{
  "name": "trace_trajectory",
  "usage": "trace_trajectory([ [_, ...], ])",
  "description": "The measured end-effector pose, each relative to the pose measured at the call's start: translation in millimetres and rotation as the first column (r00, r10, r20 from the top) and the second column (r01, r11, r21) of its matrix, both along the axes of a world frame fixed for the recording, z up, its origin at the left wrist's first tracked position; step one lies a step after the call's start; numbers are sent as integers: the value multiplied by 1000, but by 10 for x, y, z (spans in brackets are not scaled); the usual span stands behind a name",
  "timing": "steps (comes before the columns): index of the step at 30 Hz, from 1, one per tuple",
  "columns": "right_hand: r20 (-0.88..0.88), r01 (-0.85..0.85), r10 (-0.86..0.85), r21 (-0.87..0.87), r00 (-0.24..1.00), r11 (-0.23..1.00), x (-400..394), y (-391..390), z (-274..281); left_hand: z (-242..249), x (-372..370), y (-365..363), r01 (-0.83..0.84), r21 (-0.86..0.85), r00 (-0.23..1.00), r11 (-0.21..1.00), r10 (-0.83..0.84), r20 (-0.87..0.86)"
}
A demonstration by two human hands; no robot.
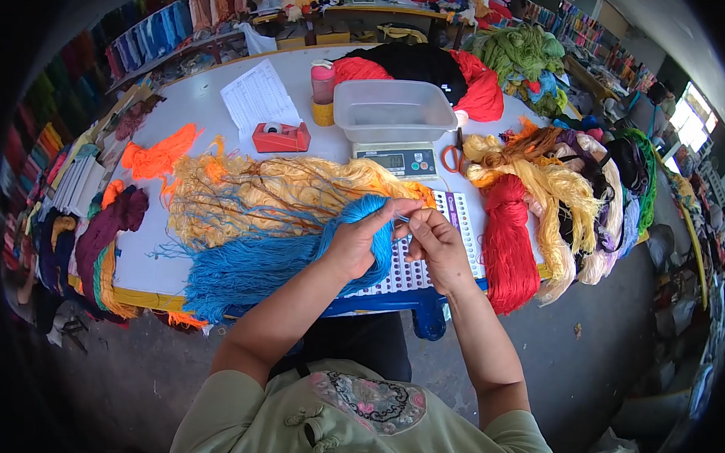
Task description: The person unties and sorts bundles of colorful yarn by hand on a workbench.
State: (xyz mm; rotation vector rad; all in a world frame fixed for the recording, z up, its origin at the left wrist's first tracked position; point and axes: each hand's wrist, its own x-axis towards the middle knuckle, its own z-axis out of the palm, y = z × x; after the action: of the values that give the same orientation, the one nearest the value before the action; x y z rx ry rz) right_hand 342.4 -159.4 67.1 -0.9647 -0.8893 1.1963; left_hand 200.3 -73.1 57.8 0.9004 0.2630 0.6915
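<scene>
A thick hank of blue yarn (253,269) lies along the table's front, its looped end raised near the middle. My left hand (360,238) is closed round that looped end, thumb and forefinger pointing right. Close beside it, my right hand (436,243) pinches a thin blue strand (403,217) that runs across from the hank. Under and behind the hands lies a white card with rows of dark dots and a purple strip (461,218). Behind the blue yarn stretches a cream and orange-brown hank (276,187).
A clear plastic tub (394,108) stands on a digital scale (401,161). Nearby are a red tape dispenser (281,137), a pink-lidded bottle (322,89), printed paper (259,99) and orange-handled scissors (453,156). A red hank (509,248) hangs over the right front edge, beside heaped multicoloured yarn (571,186).
</scene>
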Motion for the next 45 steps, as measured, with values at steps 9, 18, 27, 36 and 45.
trace_trajectory([
  [9,85,232,-235,43,968,972,190,-36,-205,-66,-36,69,-64,-171,998,983,60,-29],
  [18,-480,948,-840,298,253,115,3138,-2188,-342,-170,-1575,1130,-305,-321,852,896,408,328],
  [27,774,427,-406,196,485,883,1396,-379,-651,-149,261,489,218,-362,941,906,-294,-170],
  [36,929,355,-227,114,293,928,1267,-41,-1181,-1103,1302,95,213,514,609,831,299,-735],
  [45,605,184,33,-293,796,938,1245,-56,-857,-960,1307,102,120,159,740,980,18,-672],
])
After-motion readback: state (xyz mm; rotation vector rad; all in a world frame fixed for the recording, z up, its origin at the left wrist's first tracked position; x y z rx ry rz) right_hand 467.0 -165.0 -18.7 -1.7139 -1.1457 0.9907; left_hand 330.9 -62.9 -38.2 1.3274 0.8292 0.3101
